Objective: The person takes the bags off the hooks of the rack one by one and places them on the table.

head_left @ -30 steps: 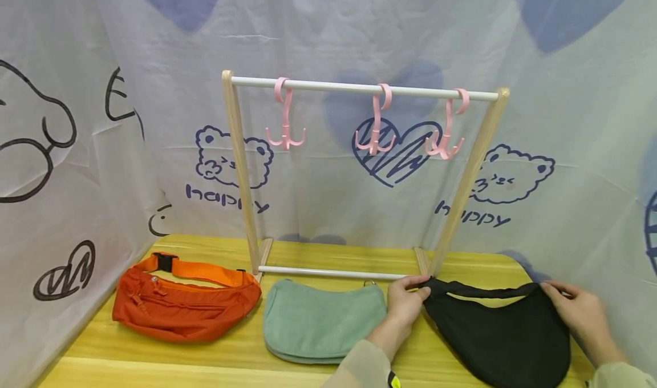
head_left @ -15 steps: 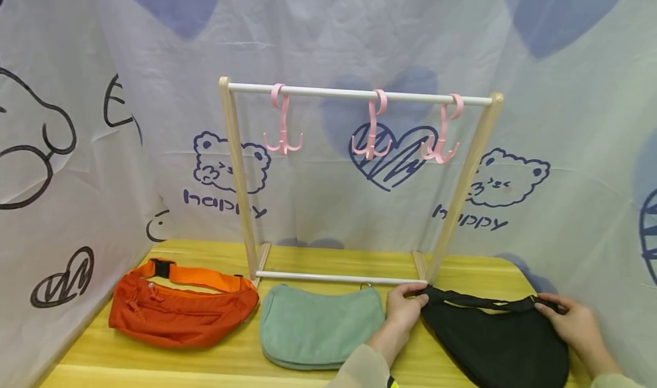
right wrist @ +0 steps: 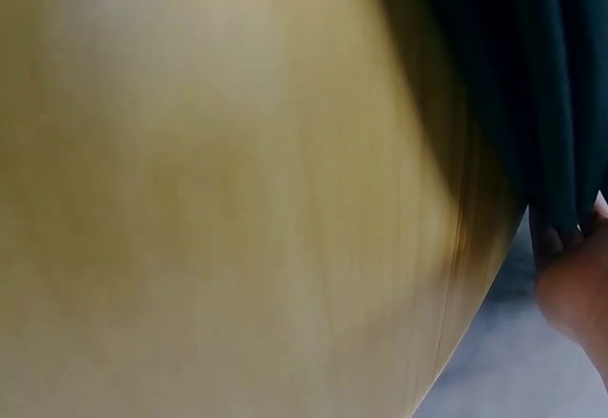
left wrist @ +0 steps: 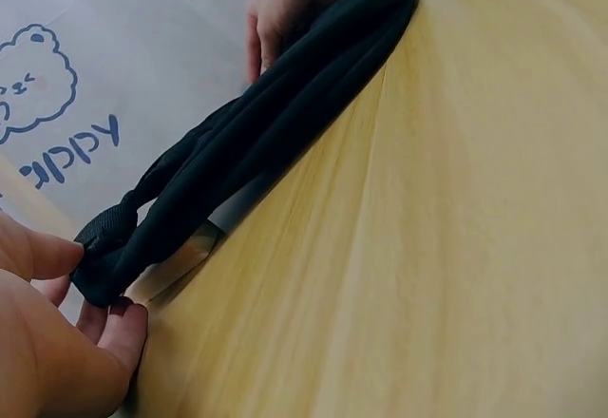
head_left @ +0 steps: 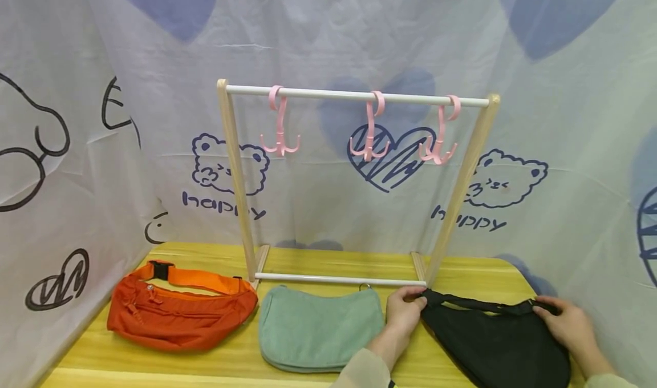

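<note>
A black shoulder bag (head_left: 505, 342) lies at the table's right side, its short strap (head_left: 474, 303) along the top. My left hand (head_left: 402, 319) pinches the bag's upper left corner between thumb and fingers. At the upper right corner, my right hand (head_left: 572, 331) grips the strap end. In the left wrist view the bag (left wrist: 237, 142) stretches between the two hands as a folded band just over the wood. Only part of the right hand (right wrist: 575, 290) appears in the right wrist view, at the edge of the dark cloth (right wrist: 532, 66).
A green pouch (head_left: 320, 331) lies left of my left hand, and an orange waist bag (head_left: 179, 314) farther left. Behind them stands a rack with a white top bar (head_left: 328, 94) and pink hooks (head_left: 280, 140). A printed cloth (head_left: 308, 217) hangs behind the yellow table (head_left: 154, 371).
My right hand has shifted slightly left with its corner of the black bag, and the gap under the strap has narrowed. My left hand keeps its hold. The head view has shifted a little.
</note>
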The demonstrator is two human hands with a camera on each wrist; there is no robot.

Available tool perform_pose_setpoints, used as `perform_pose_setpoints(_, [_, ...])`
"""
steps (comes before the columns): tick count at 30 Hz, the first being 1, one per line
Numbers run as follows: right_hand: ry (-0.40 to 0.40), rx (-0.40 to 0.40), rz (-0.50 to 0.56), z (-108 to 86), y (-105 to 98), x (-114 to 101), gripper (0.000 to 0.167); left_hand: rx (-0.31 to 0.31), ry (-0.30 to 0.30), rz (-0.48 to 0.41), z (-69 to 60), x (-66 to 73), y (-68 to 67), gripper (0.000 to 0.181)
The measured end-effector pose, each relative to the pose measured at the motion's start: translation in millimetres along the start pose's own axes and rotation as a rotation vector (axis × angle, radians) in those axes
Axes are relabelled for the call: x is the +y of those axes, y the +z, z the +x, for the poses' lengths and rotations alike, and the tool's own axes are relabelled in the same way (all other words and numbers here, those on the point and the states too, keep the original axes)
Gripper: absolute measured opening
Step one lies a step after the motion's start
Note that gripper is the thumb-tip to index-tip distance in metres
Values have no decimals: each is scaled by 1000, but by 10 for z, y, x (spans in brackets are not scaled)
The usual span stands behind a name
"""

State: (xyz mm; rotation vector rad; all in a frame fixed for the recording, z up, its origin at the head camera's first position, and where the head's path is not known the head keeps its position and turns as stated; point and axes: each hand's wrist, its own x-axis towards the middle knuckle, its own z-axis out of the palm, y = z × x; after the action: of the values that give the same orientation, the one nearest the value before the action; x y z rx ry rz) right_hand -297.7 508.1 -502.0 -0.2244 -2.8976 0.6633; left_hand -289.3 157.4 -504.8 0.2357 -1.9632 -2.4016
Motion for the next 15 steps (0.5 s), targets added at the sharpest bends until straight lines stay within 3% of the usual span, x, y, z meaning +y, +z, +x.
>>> perform_pose_setpoints(7, [9,-72,-28,65,-24,6,58,18,0,1,11,52,14,17])
perform_pose_setpoints(15, [-34,-41,-26,62,-50,-64,57,5,-17,-4,16,157,1,25])
